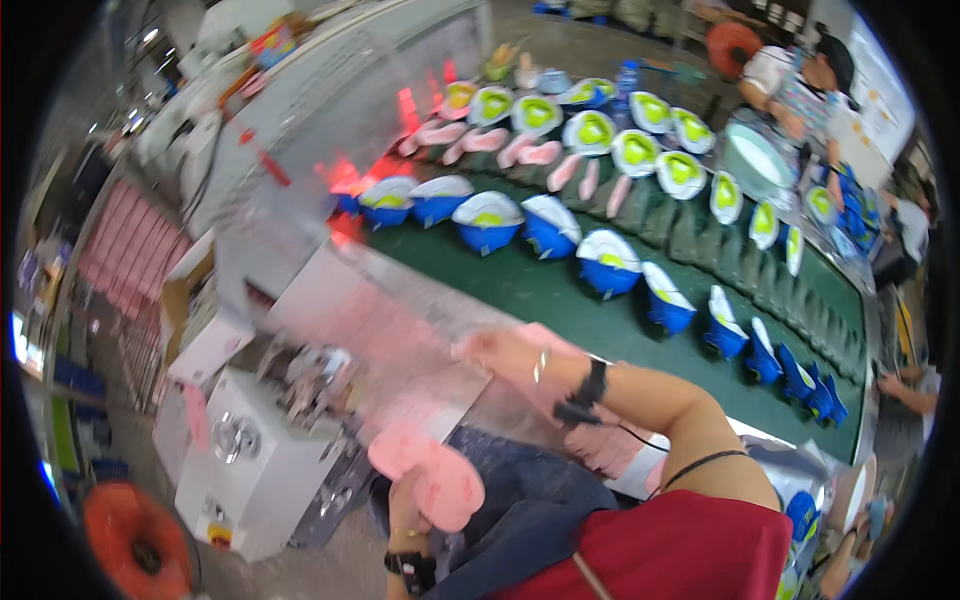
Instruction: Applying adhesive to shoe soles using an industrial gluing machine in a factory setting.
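My left hand (pixel 406 507) is closed on a pair of pink insoles (pixel 432 480), low in front of my dark apron, with a black band at the wrist. My right hand (pixel 484 350) reaches across the grey metal table, at the near edge of the green conveyor belt (pixel 420 258); its fingers are smeared by motion. Next to it and under the forearm lie more pink insoles (pixel 605 450), partly hidden by the arm. A black strap with a cable circles the right wrist.
Blue-and-white shoe uppers (pixel 487 222) with yellow-green inside line the belt in rows, with dark sole-shaped pieces (pixel 675 222) between. A red-lit grey machine (pixel 330 110) spans its far left end. Left stand a white machine (pixel 250 460) and an orange fan (pixel 138 540). A co-worker (pixel 805 85) stands back right.
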Motion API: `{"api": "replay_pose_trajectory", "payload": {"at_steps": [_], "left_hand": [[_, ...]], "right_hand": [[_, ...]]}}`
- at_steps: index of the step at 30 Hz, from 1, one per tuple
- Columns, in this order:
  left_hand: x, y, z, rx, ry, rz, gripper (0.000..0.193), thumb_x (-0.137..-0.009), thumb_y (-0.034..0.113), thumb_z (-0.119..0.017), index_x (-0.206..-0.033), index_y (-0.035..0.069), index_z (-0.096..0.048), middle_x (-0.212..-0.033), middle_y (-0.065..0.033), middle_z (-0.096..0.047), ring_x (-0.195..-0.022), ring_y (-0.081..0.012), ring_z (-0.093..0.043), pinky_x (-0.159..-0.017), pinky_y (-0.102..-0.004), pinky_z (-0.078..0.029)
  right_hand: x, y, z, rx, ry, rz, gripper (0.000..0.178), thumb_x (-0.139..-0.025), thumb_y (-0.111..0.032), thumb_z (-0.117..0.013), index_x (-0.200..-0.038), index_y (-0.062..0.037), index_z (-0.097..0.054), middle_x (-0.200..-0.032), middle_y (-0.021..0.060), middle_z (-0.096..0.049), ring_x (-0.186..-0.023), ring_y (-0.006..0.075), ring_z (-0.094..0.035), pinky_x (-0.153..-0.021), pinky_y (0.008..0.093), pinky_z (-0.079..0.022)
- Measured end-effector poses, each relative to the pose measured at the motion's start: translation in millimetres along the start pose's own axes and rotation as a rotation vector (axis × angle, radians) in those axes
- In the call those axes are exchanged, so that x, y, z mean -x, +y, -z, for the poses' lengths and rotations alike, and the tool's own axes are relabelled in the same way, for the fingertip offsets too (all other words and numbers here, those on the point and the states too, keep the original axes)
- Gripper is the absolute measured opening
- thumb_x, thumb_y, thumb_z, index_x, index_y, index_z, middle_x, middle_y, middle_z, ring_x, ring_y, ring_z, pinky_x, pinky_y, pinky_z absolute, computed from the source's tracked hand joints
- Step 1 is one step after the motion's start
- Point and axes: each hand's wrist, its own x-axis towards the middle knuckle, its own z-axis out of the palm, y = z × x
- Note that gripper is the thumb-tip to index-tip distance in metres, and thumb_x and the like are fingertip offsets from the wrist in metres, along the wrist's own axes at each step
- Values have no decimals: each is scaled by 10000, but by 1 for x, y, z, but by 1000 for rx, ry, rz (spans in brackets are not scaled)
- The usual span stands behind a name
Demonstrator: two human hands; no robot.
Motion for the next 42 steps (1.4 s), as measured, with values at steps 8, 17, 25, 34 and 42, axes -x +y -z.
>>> {"api": "replay_pose_trajectory", "payload": {"at_steps": [8, 17, 25, 34, 42], "left_hand": [[32, 10, 22, 111, 74, -90, 302, -898, 258, -574, -1062, 5, -575, -934, -111, -634, -869, -272, -646, -748, -379, -542], [59, 5, 28, 245, -130, 4, 478, -898, 407, -401, -1133, 4, -504, -900, -118, -576, -876, -318, -624, -773, -420, -535], [64, 10, 29, 220, -105, -3, 468, -941, 399, -385, -1182, 13, -494, -990, -148, -602, -926, -330, -628, -805, -421, -537], [59, -7, 44, 192, -4, -43, 438, -990, 369, -380, -1260, 37, -471, -1090, -117, -595, -1027, -287, -588, -889, -382, -495], [26, -19, 14, 107, -37, -26, 398, -930, 379, -522, -1165, 58, -522, -1012, -72, -597, -936, -220, -595, -815, -357, -506]], "right_hand": [[-4, 1, -156, -55, -9, 218, 334, -811, -276, -663, -917, 34, -595, -814, 150, -656, -740, 181, -627, -653, 341, -498], [-115, -66, -181, -64, 91, 178, 396, -801, -275, -653, -1005, 57, -581, -835, 201, -641, -763, 288, -656, -660, 372, -509], [-121, -79, -139, 622, 489, 620, 372, -798, -307, -669, -992, 6, -614, -892, 215, -640, -840, 353, -617, -723, 394, -487], [-185, -79, -190, -197, 143, 95, 497, -740, -428, -652, -935, 30, -649, -853, 223, -667, -816, 344, -659, -743, 382, -511], [-122, 7, 50, -599, 525, 118, 272, -929, -200, -470, -1078, 25, -435, -821, 179, -609, -558, 313, -672, -393, 348, -508]]}}
